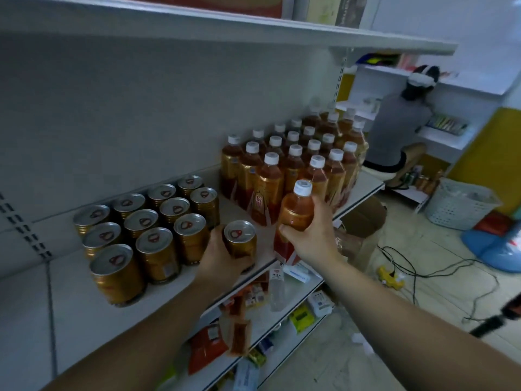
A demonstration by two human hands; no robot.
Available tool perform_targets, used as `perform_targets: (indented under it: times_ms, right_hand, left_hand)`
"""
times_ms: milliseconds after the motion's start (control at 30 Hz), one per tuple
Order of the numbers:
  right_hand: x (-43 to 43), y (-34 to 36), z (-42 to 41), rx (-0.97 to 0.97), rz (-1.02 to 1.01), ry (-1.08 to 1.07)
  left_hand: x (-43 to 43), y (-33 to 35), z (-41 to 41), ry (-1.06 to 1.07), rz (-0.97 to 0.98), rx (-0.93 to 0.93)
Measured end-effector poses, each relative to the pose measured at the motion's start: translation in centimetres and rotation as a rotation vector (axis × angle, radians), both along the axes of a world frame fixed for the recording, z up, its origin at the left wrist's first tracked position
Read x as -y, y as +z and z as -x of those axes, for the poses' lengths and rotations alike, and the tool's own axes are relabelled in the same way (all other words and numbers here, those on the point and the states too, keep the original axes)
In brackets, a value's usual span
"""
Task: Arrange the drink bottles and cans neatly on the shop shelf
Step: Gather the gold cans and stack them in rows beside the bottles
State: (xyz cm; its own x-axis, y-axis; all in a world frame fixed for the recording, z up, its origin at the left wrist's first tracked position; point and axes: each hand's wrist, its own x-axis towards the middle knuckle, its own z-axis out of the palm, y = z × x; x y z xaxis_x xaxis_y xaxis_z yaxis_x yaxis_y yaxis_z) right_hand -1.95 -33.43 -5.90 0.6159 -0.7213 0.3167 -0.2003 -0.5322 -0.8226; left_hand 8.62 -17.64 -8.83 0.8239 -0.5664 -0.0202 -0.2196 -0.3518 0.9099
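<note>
Several gold cans [158, 221] stand in rows on the white shelf [84, 300]. To their right, several brown tea bottles [293, 162] with white caps stand in tight rows. My left hand [222, 258] grips one gold can [239, 238] at the shelf's front edge, just right of the can rows. My right hand [313, 235] holds a tea bottle [297, 207] by its body, upright, in front of the bottle rows near the shelf edge.
The lower shelf [284, 317] holds a clear bottle and loose snack packets. A cardboard box [363, 221] and cables [439, 272] lie on the floor at right. A person [400, 125] sits at the far shelves beside a white basket [459, 204].
</note>
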Motion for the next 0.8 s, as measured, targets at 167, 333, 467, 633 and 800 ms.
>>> perform_targets:
  times_ms: [167, 333, 467, 633, 800]
  right_hand:
    - [4.5, -1.0, -0.8, -0.118, 0.37, 0.051]
    - [8.5, -1.3, -1.6, -0.133, 0.747, 0.04]
    - [10.0, -1.6, -2.4, -0.118, 0.766, 0.094]
    - [10.8, -1.6, -3.0, -0.118, 0.773, 0.14]
    - [10.5, -1.7, -2.9, -0.156, 0.757, 0.136]
  left_hand:
    - [1.2, -0.8, 0.4, 0.047, -0.001, 0.02]
    - [1.7, -0.5, 1.0, 0.097, -0.146, 0.131]
    - [1.5, 0.8, 1.6, 0.112, -0.466, 0.505]
    - [1.2, 2.5, 1.6, 0.036, -0.83, 0.81]
    - [0.8, 3.3, 1.1, 0.085, -1.049, 0.87]
